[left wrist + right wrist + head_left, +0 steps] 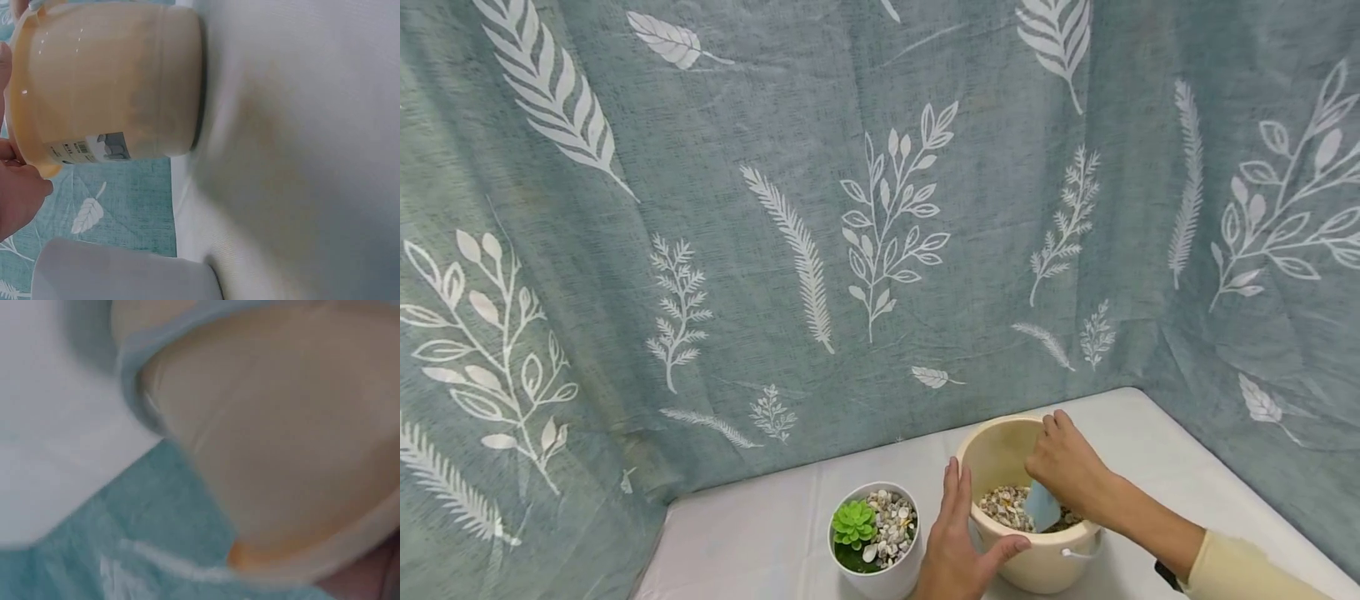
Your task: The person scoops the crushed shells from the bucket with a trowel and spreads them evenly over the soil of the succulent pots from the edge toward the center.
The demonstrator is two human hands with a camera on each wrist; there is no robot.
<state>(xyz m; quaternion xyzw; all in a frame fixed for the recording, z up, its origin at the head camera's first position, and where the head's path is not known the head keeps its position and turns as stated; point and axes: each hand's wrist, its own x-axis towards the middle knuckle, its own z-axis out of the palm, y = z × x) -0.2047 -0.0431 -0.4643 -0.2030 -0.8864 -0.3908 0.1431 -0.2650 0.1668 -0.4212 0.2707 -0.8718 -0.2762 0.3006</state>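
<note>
A cream bucket [1037, 568] stands on the table with mixed small pebbles [1002, 507] inside. My left hand [953, 542] holds its near left side, thumb across the front rim and fingers along the outer wall. In the left wrist view, fingers meet the rim of the bucket [106, 75]. Reaching over the right rim, my right hand [1069, 471] grips a light blue scoop [1042, 506] whose blade is down in the pebbles; the fingers cover its handle. The right wrist view is blurred and mostly filled by the bucket wall [281, 425].
Left of the bucket is a white pot [880, 581] with a green succulent [853, 523] and pale pebbles [893, 523]. A white cloth [745, 533] covers the table. Behind and at both sides hangs a teal curtain [715, 183] with white leaf prints.
</note>
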